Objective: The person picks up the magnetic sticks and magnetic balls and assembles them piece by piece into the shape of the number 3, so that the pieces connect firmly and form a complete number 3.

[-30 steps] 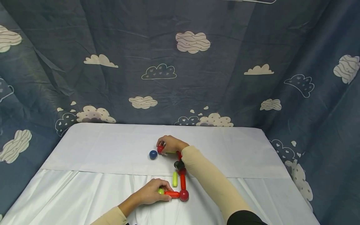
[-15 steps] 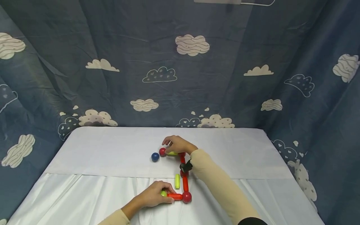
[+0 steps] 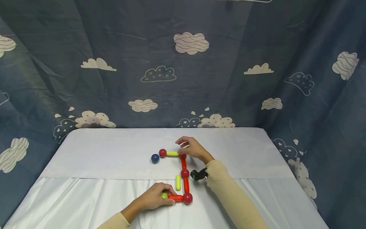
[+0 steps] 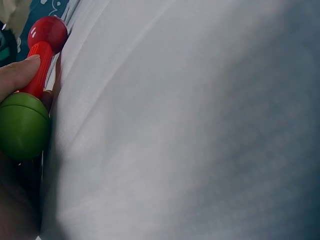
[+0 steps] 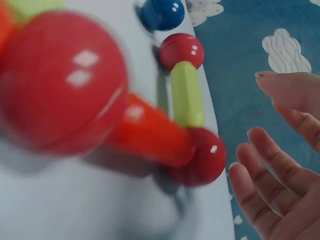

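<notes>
Magnetic-looking rods and balls form a linked chain on the white cloth. My left hand [image 3: 154, 196] pinches the near red rod [image 4: 41, 75] between thumb and fingers, with a green ball [image 4: 22, 127] at its end by the palm. That rod meets a red ball [image 3: 187, 198]. From there red rods [image 3: 186, 185] and a middle red ball [image 3: 185, 173] run away to a corner red ball [image 5: 202, 157]. A yellow-green rod [image 3: 172, 154] joins that corner to a far red ball [image 3: 162, 153]. My right hand [image 3: 193, 149], fingers spread and holding nothing, hovers by the corner ball.
A blue ball [image 3: 155, 158] lies just left of the far red ball. Inside the chain's bend lies a loose yellow-green rod [image 3: 178, 183]. Behind the white table [image 3: 114, 152] hangs a dark blue curtain [image 3: 217, 95] with cloud prints.
My right hand has let go of the far red ball and moved right, along the yellow-green rod to the corner ball. The left hand keeps its hold on the near red rod.
</notes>
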Action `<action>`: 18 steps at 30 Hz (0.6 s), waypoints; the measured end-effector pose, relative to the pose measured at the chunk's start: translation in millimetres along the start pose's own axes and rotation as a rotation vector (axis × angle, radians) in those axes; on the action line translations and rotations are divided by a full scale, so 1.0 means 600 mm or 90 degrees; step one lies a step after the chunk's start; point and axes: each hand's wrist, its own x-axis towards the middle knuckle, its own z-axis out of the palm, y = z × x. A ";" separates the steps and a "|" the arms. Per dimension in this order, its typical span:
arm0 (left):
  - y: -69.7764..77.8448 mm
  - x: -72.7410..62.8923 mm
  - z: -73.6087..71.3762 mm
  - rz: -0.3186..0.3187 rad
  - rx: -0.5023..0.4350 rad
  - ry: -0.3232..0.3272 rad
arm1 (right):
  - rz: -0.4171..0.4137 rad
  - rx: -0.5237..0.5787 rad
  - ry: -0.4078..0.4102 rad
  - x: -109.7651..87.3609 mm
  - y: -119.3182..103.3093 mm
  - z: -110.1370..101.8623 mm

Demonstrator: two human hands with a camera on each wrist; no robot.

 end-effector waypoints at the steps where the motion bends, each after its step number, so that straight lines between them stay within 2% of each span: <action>1: 0.001 0.000 0.000 0.001 -0.002 0.000 | 0.007 0.011 0.005 -0.004 0.005 -0.001; 11: 0.001 -0.002 0.000 0.004 -0.010 -0.003 | 0.064 0.101 0.089 -0.050 0.034 -0.004; 18: 0.003 -0.001 0.000 0.006 -0.010 -0.003 | 0.098 0.147 0.102 -0.066 0.049 0.004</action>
